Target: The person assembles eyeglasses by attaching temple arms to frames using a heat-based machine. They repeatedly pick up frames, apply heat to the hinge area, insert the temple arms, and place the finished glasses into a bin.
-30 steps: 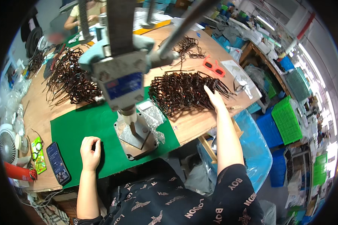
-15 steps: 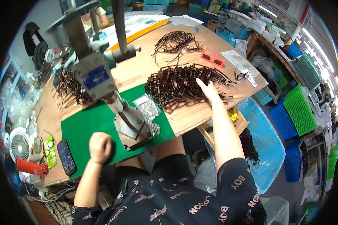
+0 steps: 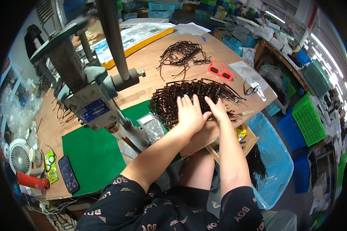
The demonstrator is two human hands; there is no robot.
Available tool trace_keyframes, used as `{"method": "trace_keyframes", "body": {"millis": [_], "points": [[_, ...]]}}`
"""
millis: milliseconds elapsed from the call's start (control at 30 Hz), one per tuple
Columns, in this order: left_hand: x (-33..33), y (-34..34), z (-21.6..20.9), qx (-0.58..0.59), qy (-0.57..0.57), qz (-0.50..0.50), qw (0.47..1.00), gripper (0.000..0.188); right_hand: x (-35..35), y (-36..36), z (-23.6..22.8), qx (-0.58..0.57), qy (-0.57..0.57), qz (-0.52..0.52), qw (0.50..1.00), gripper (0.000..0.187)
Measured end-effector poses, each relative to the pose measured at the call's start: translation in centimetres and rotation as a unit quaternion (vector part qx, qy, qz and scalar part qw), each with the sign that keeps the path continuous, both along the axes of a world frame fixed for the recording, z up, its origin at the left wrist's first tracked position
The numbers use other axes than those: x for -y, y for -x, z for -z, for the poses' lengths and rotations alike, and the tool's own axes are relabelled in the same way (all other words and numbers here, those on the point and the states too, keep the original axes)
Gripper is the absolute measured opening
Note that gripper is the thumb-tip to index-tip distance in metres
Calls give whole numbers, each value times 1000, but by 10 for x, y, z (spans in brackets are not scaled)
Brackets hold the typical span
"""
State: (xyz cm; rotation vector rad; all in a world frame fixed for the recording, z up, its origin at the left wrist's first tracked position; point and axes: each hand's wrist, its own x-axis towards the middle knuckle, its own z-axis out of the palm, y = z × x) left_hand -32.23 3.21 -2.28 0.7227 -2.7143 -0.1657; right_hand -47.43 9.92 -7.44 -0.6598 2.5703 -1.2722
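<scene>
- Nearest: dark printed sleeves [image 3: 121, 200] at lower edge; both bare forearms reach forward and to the right, over the table edge.
- Phone [image 3: 68, 175], screen lit, lies on the left part of the green mat [image 3: 92, 161], at its edge; a green-yellow packet [image 3: 51, 167] is just beside it.
- Wooden drawer [image 3: 250, 142] pulled out below the table edge, under the right forearm; yellow packet [image 3: 241, 133] inside. Blue bin [image 3: 275, 169] with plastic lining stands to its right, dark pieces within.
- Left hand [image 3: 191, 114]: open, fingers extended and together, palm down on the front of the pile.
- Right hand [image 3: 218, 109]: at the right part of the same pile, thumb side toward the left hand. Lower fingers hidden; cannot tell whether it grips any pieces.
- Pile of dark brown eyeglass frames [image 3: 164, 100]: densely stacked on the wooden table [image 3: 148, 63], right of the mat, under and around both hands; temple arms jut out at its right end.
- Clear bag of small parts [image 3: 152, 127]: just left of the pile, near the left forearm.
- Metal press [image 3: 92, 109] stands over the mat, blue plate on its head.
- Beyond the pile: red sunglasses [image 3: 220, 71], then a looser heap of brown frames [image 3: 183, 54].
- Farthest across the table: yellow-edged board [image 3: 137, 38] bearing printed sheets; a co-worker [image 3: 94, 30] sits behind, partly hidden by the press.
</scene>
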Motion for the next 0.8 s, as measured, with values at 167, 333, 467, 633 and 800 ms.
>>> {"method": "trace_keyframes", "body": {"millis": [167,333,467,633,800], "points": [[-5,4,5,5,22,10,1000,82,-1,2,3,7,10,23,1000,61],[-4,1,5,-8,17,20,1000,79,-2,3,4,12,9,7,1000,75],[2,-6,3,-10,13,35,999,74,1,5,5,2,-10,-1,1000,90],[54,-39,-25,-27,17,-164,986,77,-4,11,1,0,-47,-4,999,97],[81,-23,-23,216,-140,-107,960,96,-2,6,-8,17,-44,-38,998,106]]}}
